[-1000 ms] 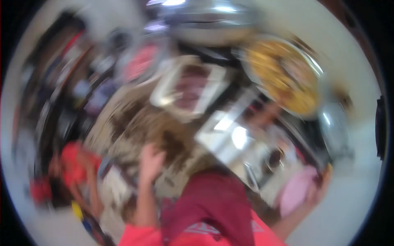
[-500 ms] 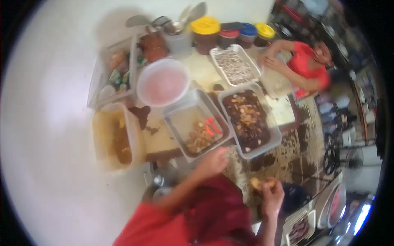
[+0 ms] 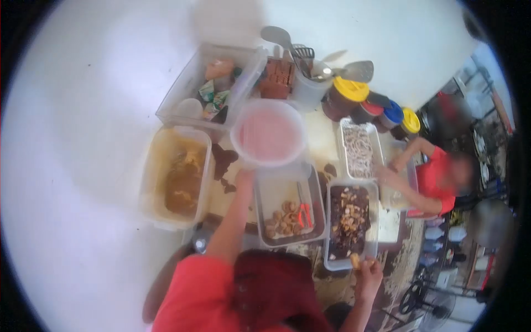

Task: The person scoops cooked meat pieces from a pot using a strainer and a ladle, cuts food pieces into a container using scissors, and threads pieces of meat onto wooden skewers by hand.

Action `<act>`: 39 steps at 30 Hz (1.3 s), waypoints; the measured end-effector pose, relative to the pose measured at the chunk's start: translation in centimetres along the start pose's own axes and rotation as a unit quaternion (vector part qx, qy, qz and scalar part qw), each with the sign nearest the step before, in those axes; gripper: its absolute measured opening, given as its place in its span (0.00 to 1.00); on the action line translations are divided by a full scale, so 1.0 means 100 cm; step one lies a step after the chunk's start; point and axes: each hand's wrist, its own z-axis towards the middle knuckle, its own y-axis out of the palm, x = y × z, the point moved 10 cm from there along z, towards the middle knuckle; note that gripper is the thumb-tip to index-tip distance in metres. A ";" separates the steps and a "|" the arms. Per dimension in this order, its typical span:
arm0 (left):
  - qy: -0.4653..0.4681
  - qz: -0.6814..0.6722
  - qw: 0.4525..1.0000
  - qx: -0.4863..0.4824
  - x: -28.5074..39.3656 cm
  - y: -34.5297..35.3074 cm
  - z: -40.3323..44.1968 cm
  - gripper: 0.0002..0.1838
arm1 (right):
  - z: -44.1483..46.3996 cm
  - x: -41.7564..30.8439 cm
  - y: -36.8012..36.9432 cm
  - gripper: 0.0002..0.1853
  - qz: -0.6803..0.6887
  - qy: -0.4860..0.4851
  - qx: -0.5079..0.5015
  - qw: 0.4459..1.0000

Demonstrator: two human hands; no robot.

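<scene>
Right hand (image 3: pixel 369 274): grip drawn into a narrow pinch, thumb and fingers around a golden food piece (image 3: pixel 355 260).
Golden food piece: sits at the near right corner of the tub of dark food (image 3: pixel 374 216); contact with the rim cannot be told.
Handling: probably light, rather soft and apt to crumble, maybe slightly greasy; best held gently by its sides, toward one end.
Left hand (image 3: pixel 245 178): near the left wall of the chunk tray (image 3: pixel 276 196); it is blurred, so I cannot tell how open its grip is or what it holds.
Chunk tray: brown chunks (image 3: pixel 281 220) beside orange-handled scissors (image 3: pixel 303 216).
Edges: raised rims on both neighbouring containers, with the round pink tub (image 3: pixel 271 162) beyond the tray.
Room: some bench (image 3: pixel 219 208) shows between the yellowish tub (image 3: pixel 152 177) and tray; to the right, a co-worker's forearms (image 3: pixel 406 188) narrow the space.
</scene>
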 end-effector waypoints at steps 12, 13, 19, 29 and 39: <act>-0.046 -0.535 0.843 -0.032 0.041 -0.100 -0.209 0.04 | 0.159 0.008 0.140 0.13 0.013 0.072 -0.231 0.970; -0.059 -0.548 0.835 -0.018 0.039 -0.116 -0.211 0.02 | 0.169 -0.002 0.165 0.13 0.081 0.098 -0.222 0.967; -0.045 -0.616 0.770 0.159 0.015 -0.193 -0.168 0.01 | 0.258 -0.013 0.341 0.10 -0.020 -0.082 -0.308 0.948; -0.037 -0.582 0.754 0.304 -0.142 -0.224 -0.292 0.08 | 0.273 -0.010 0.506 0.20 -0.330 -0.290 -0.364 0.821; -0.066 -0.653 0.719 0.229 -0.119 -0.184 -0.235 0.18 | 0.269 0.043 0.560 0.18 -0.514 -0.333 -0.389 0.688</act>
